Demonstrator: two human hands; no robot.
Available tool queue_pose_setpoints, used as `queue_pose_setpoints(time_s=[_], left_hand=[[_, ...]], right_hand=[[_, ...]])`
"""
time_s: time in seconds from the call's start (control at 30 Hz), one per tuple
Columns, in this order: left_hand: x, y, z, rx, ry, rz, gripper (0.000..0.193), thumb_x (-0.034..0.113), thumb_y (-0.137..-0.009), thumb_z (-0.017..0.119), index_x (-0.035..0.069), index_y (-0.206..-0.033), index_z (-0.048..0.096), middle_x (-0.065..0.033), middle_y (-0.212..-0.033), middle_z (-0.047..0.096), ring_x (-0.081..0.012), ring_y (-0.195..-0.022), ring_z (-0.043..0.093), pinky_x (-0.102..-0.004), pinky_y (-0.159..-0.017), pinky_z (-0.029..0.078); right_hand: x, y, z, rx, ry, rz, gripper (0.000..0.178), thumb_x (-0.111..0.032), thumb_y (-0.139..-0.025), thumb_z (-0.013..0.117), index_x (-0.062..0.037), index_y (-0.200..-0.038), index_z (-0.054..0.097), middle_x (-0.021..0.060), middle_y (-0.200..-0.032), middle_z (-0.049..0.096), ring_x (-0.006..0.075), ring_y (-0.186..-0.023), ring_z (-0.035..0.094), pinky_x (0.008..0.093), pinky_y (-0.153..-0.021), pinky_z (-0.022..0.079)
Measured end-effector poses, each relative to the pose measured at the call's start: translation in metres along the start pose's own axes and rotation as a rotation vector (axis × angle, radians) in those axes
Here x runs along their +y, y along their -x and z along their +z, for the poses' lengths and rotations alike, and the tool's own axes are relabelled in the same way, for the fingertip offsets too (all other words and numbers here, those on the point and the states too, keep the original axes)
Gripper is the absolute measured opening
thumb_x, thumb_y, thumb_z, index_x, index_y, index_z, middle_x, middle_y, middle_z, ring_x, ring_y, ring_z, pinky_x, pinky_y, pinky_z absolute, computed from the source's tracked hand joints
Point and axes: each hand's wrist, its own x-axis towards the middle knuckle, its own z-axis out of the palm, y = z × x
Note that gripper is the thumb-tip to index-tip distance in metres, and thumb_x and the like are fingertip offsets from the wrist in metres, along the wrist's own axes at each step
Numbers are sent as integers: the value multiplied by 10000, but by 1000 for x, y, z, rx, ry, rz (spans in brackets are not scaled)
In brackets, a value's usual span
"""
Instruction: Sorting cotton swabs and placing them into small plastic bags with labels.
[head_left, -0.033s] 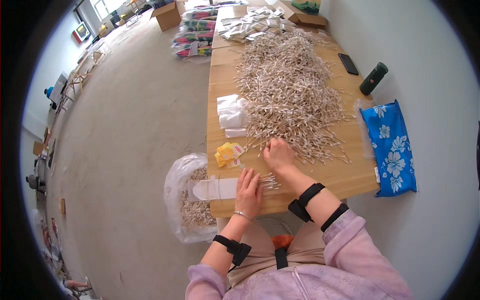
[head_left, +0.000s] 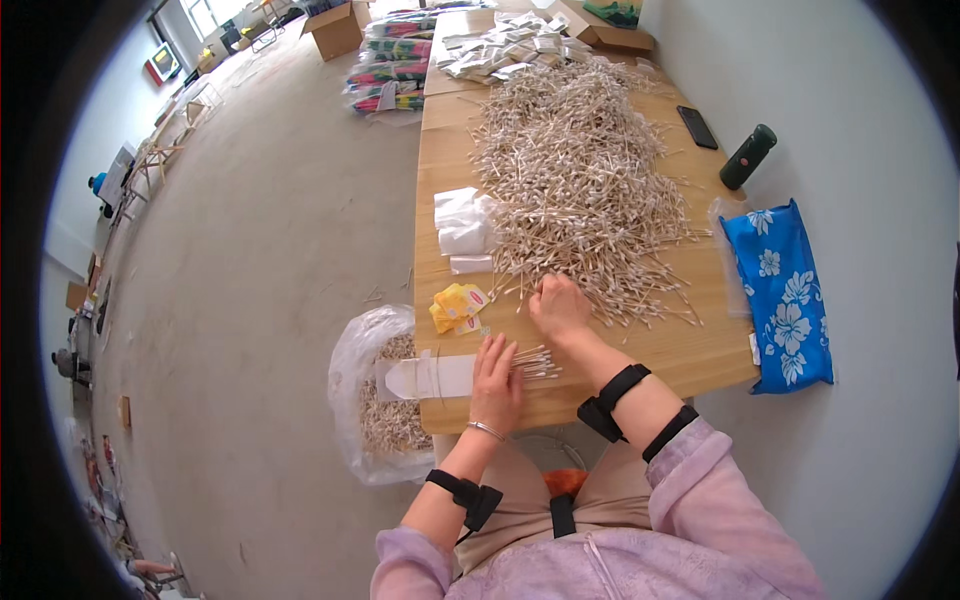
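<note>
My left hand (head_left: 496, 382) lies flat with its fingers stretched out over a small bunch of cotton swabs (head_left: 540, 362), whose tips stick out to its right. Left of that hand, a white strip like a flat sleeve or card (head_left: 440, 378) reaches past the table's left edge. At the near edge of a large heap of cotton swabs (head_left: 580, 170), my right hand (head_left: 560, 305) is closed with its fingers curled down. Its fingertips are hidden, so whatever they grip cannot be made out. Yellow printed cards (head_left: 458, 308) lie above my left hand.
White plastic bags (head_left: 464, 222) sit left of the heap, and white packets (head_left: 510, 48) are piled at the far end. A phone (head_left: 697, 128), a dark green bottle (head_left: 748, 158) and a blue flowered pack (head_left: 785, 298) line the right side. A clear bag of swabs (head_left: 345, 400) hangs low at left.
</note>
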Motion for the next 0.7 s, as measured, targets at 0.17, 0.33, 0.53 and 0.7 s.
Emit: queue_pose_setpoints(time_s=[0.17, 0.33, 0.53, 0.7], left_hand=[[-11, 0, 0, 168, 204, -124, 380, -39, -858, 523, 4, -1234, 554, -178, -1314, 529, -336, -1257, 478, -386, -1059, 379], [-14, -1, 3, 314, 607, -329, 374, -51, -888, 483, 6, -1252, 548, -156, -1301, 546, -257, -1224, 520, -329, -1016, 413], [-16, -6, 2, 303, 524, -357, 357, -9, -910, 518, -9, -1266, 538, -129, -1222, 594, -199, -1108, 580, -306, -938, 463], [0, -20, -1, 224, 821, -422, 265, 113, -924, 621, -11, -1158, 610, -91, -1102, 642, -133, -972, 606, -253, -809, 495]], right_hand=[[14, -6, -7, -80, 26, 65, 154, -182, -811, 607, -47, -884, 610, 128, -921, 623, 313, -956, 608, 433, -785, 523], [30, 20, -17, 77, -1, -301, 57, -85, -823, 595, -46, -864, 597, 126, -875, 615, 314, -911, 588, 418, -780, 490], [23, 59, -24, 23, -345, -362, 69, -25, -809, 612, -31, -878, 609, 119, -856, 610, 315, -876, 573, 411, -765, 463], [3, 78, -29, -59, -561, -273, 74, -29, -844, 604, -11, -914, 621, 113, -839, 628, 246, -777, 597, 348, -700, 481]])
